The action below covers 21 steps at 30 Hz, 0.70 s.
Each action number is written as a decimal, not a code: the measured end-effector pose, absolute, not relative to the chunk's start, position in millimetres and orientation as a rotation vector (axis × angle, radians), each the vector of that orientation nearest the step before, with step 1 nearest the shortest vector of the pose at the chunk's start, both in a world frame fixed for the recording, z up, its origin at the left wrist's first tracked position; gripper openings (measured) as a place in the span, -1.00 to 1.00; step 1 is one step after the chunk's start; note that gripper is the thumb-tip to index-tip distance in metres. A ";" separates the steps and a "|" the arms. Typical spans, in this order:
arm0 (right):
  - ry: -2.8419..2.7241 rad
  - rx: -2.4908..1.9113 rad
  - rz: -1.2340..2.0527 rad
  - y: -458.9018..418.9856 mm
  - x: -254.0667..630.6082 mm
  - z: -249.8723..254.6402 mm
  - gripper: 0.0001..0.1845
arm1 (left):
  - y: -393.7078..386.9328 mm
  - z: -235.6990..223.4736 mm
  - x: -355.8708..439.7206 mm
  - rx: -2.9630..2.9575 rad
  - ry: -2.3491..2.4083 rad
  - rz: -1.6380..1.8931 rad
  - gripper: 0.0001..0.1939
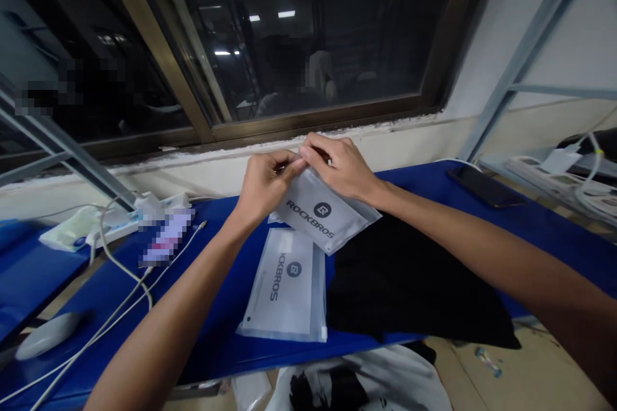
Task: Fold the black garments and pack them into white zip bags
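Both hands meet at the top edge of a frosted plastic zip bag point(318, 215) printed with ROCKBROS and a round logo. My left hand point(265, 186) pinches its upper left corner. Thumb and fingers of my right hand point(340, 164) close on the same edge, touching the left fingertips. The bag hangs tilted above the blue table point(216, 321). Below it, a second ROCKBROS zip bag point(284, 289) lies flat, partly overlapped by the held one. Black cloth point(409, 276) is spread to the right, under my right forearm.
A power strip point(130, 221), white cables point(116, 308), a wipes pack point(72, 231) and a computer mouse point(48, 336) are at the left. A dark phone point(484, 186) lies at the back right. Metal posts point(525, 58) and a window point(308, 64) stand behind.
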State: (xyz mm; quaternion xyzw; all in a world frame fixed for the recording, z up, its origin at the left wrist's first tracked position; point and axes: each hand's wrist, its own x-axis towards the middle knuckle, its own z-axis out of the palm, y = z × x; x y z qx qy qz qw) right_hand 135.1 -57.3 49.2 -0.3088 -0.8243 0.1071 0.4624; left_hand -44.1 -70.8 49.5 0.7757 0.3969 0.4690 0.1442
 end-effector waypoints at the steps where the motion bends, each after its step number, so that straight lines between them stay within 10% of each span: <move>1: -2.031 -0.769 0.260 -63.8 140.1 49.4 -0.66 | -71.6 51.3 -44.4 2.220 1.136 1.383 -0.74; 21: -1.935 -0.774 0.384 -127.2 185.6 21.9 -0.72 | -104.2 66.9 -53.4 2.374 1.233 1.629 -0.72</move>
